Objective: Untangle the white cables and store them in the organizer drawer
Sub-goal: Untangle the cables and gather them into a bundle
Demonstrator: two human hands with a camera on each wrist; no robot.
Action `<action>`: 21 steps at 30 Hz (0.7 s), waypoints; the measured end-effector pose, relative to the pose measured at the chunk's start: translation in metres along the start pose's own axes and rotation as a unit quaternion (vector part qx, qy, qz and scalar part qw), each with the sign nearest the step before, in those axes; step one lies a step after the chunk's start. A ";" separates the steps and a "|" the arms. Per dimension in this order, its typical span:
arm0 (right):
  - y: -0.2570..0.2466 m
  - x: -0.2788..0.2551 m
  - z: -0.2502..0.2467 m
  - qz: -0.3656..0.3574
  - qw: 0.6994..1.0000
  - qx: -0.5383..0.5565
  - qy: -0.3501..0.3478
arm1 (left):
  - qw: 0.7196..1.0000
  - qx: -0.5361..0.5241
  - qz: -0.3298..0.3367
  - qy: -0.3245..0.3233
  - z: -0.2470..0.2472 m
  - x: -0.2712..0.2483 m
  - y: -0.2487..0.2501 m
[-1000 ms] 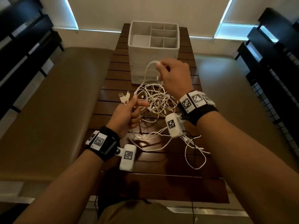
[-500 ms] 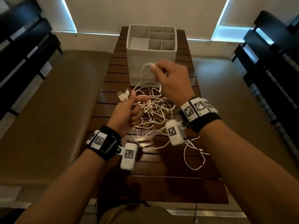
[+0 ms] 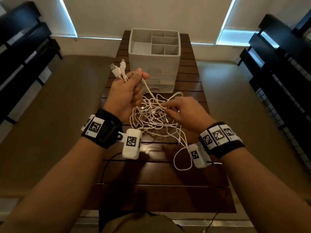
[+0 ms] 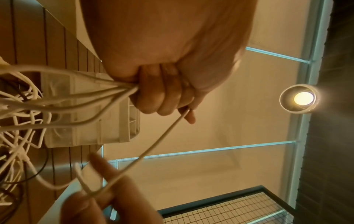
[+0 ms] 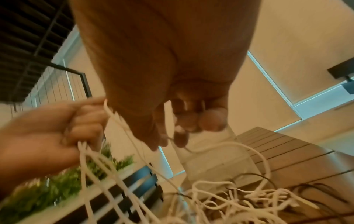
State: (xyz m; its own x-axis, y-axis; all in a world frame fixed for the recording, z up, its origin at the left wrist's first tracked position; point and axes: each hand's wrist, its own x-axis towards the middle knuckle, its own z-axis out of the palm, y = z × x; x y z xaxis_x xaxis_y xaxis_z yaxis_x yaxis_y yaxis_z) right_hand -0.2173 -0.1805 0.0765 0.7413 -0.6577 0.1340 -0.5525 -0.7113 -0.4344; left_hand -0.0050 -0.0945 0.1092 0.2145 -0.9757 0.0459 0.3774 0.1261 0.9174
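A tangle of white cables lies on the dark slatted table in front of the white organizer, whose top compartments are open. My left hand is raised and grips a bundle of cable ends; several plugs stick out above the fist. In the left wrist view the left hand is curled round several strands. My right hand is low over the tangle and pinches one strand between thumb and fingertips. One taut cable runs between both hands.
Beige benches flank the table on both sides. Dark shelving stands at the far left and right. A thin black wire crosses the near part of the table. A loose white loop lies near my right wrist.
My left hand has risen and moved away with the plug ends. My right hand has dropped from near the organizer down onto the tangle.
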 end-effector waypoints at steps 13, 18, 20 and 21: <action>-0.057 0.044 -0.003 0.187 0.907 0.367 -0.092 | 0.991 0.092 -0.064 -0.067 0.002 -0.026 -0.023; -0.062 0.062 -0.013 0.140 0.877 0.459 0.013 | 0.984 0.114 -0.128 -0.054 -0.008 -0.042 -0.043; -0.065 0.063 -0.014 0.164 0.930 0.327 -0.025 | 0.986 0.114 -0.116 -0.045 -0.006 -0.045 -0.044; -0.065 0.063 -0.012 0.190 0.944 0.262 -0.055 | 0.987 0.119 -0.106 -0.040 -0.003 -0.045 -0.043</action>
State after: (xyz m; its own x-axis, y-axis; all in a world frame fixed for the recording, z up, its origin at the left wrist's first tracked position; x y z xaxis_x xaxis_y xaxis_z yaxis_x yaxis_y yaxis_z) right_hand -0.1393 -0.1787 0.1234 0.5781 -0.7905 -0.2020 -0.5440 -0.1890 -0.8175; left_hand -0.0278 -0.0550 0.0666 0.0792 -0.9878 -0.1341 0.1827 -0.1179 0.9761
